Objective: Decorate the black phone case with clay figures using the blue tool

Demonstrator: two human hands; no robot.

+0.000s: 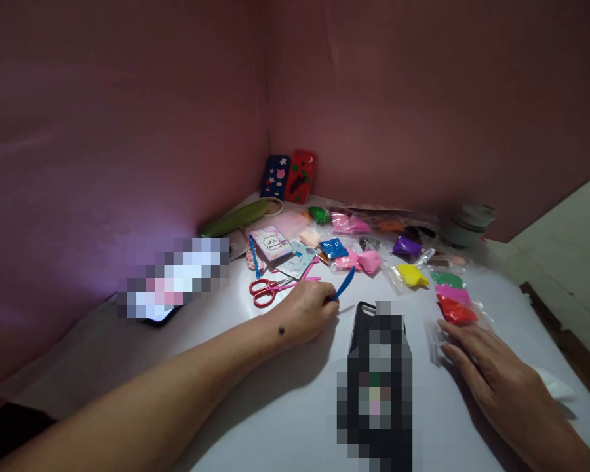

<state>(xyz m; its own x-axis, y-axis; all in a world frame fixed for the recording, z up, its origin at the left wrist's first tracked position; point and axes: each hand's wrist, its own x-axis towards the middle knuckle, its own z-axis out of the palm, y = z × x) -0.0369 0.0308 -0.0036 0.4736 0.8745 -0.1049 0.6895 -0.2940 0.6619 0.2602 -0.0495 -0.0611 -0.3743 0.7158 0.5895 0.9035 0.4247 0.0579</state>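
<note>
My left hand (311, 309) is closed around a blue plastic modelling knife (345, 283), its blade pointing up and to the right. Over on the right, my right hand (491, 370) reaches in with fingers stretched and slightly apart. Its fingertips touch the edge of a clear plastic wrapper (435, 342), just below a packet of red clay (457, 311). Between the hands lies a black phone case (362, 328), mostly blurred out by blocks. Red-handled scissors (264, 293) lie just beyond my left wrist, with a pink tool (302, 283) across them.
Several clay packets, among them yellow (412, 275), blue (334, 248) and purple (407, 246), spread along the back. A lit phone (187, 278) stands at left. Two decorated cases, blue (275, 177) and red (301, 176), lean in the corner of pink walls. White tissue (555, 385) lies at right.
</note>
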